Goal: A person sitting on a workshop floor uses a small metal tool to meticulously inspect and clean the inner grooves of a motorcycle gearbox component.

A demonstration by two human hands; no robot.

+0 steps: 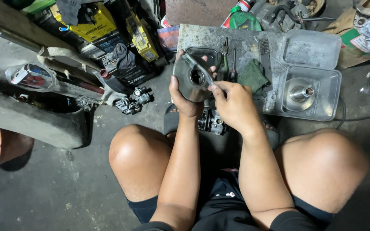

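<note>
While you squat over the stained concrete floor (65, 188), your left hand (185, 100) cups a round, dished metal pulley face (192, 79), dull grey and smooth, with a dark bore at its centre; the fingers wrap its rim from behind and the thumb lies on the near edge. Your right hand (233, 105) is closed in a pinch on a narrow flat strip (198, 66), grey and abrasive-looking, laid slantwise across the disc's face. Held above a small cast carburettor (212, 122), knobbly and dark, the disc sits just in front of a scuffed grey board (219, 36). On that board: slim pliers (225, 53), a thin screwdriver (234, 66), a folded green cloth (252, 75), a wire brush (264, 53). Right of these, a clear square plastic tub (332, 92) holds a conical metal pulley half with a stub shaft (299, 92); a second tub (311, 48) lies behind it. Left, yellow boxy batteries (95, 23) and a second carburettor (133, 100) lie beside a pale frame tube (56, 83).
</note>
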